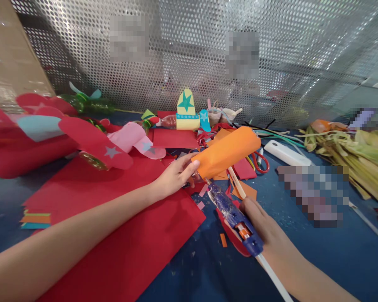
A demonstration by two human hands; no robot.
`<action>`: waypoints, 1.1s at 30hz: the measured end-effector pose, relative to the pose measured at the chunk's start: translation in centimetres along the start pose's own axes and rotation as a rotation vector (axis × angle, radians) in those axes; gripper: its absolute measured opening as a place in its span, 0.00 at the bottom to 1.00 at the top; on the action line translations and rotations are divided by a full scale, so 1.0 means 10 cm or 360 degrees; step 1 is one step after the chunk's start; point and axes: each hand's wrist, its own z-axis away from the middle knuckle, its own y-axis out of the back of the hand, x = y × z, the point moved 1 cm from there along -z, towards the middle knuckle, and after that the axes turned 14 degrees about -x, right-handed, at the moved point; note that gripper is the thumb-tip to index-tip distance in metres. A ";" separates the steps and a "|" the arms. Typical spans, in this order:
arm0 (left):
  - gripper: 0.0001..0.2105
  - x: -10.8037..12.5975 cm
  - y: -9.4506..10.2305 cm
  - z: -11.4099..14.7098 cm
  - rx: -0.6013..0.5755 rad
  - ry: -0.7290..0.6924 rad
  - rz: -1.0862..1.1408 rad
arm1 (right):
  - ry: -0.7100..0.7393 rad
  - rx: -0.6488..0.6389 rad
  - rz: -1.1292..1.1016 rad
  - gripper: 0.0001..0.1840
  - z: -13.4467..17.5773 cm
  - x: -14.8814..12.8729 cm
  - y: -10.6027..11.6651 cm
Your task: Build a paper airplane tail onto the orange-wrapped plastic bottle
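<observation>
Holding an orange paper roll point(228, 152) by its near end, the left hand point(176, 175) pinches the rolled edge between thumb and fingers, with the fingertips pressed against the paper. The roll is raised above the blue table point(302, 260) and tilts upward and away toward the right. The right hand point(264, 228) is wrapped around the handle of a blue glue gun point(234, 216), fingers closed on it; the nozzle points up and to the left and meets the underside of the roll close to the left hand. A white glue stick point(272, 274) projects from the back of the gun toward the viewer. A pale thin stick point(237, 183) lies just beside the gun barrel, below the roll; whether it touches the roll cannot be told.

Beneath the left forearm lies a large red paper sheet point(122, 235), spread flat on the table. Small paper scraps point(223, 240) in orange and pink are scattered around the gun. Behind the roll stands a yellow paper cutout with a teal star point(186, 110), and near it lies a pink paper piece point(132, 136). Red-handled scissors point(261, 161) rest just past the far end of the roll, with a white oblong object point(286, 153) beside them. At the far right sits a heap of dried green leaves point(355, 155). A perforated metal screen point(208, 50) closes the back of the scene.
</observation>
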 end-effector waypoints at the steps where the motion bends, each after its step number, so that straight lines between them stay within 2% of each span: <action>1: 0.28 0.00 0.00 0.00 0.0003 -0.0001 0.0000 | 0.0006 0.0005 0.0007 0.11 0.00 0.00 -0.01; 7: 0.27 -0.01 0.00 -0.01 -0.0024 -0.0012 0.0017 | 0.0017 0.0028 0.0124 0.09 -0.01 0.01 -0.04; 12: 0.28 0.02 0.00 0.00 0.0013 0.0037 0.0015 | -0.0002 0.0110 0.0216 0.08 0.19 0.08 0.07; 15: 0.27 0.05 0.00 0.00 0.0020 0.0093 0.0002 | -0.0059 0.0202 0.0322 0.11 0.39 0.28 0.23; 18: 0.23 0.08 0.01 -0.01 -0.0002 0.0131 0.0047 | -0.0118 0.0274 0.0458 0.16 0.55 0.60 0.39; 22: 0.19 0.11 0.03 -0.04 0.0002 0.0160 0.0140 | -0.0174 0.0171 0.0860 0.14 0.61 1.04 0.42; 25: 0.15 0.12 0.06 -0.06 -0.0005 0.0215 0.0155 | -0.0139 0.0110 0.0937 0.17 0.63 1.20 0.40; 29: 0.13 0.11 0.09 -0.09 0.0002 0.0247 0.0166 | -0.0063 -0.0007 0.1019 0.21 0.66 1.07 0.46; 33: 0.11 0.11 0.09 -0.09 -0.0015 0.0274 0.0156 | 0.0035 0.0136 0.1034 0.18 0.48 0.62 0.52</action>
